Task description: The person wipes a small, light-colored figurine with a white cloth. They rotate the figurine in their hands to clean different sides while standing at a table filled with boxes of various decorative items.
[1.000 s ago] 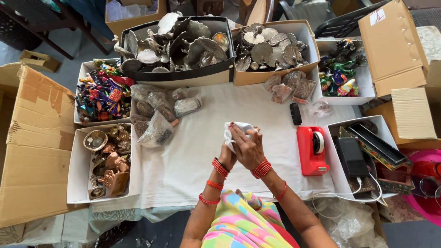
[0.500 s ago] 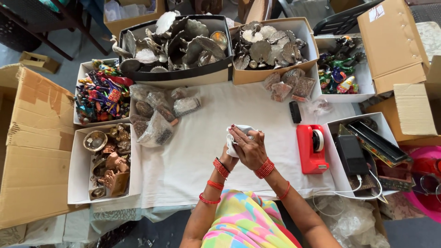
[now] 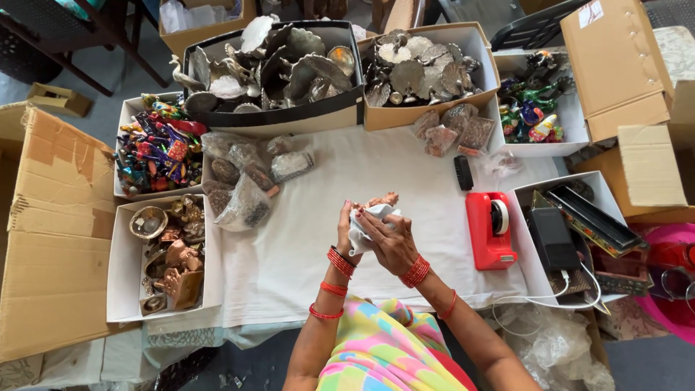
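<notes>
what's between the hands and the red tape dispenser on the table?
Nothing. In the head view, only bare white table cover lies between the right hand, which with the left hand holds a small figurine in white cloth, and the red tape dispenser.

White-clothed table [image 3: 304, 246] on grey floor [image 3: 101, 101], dark chair [image 3: 65, 29] behind.

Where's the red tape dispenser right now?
In the head view, the red tape dispenser sits on the white cloth, right of both hands, beside the white box.
</notes>
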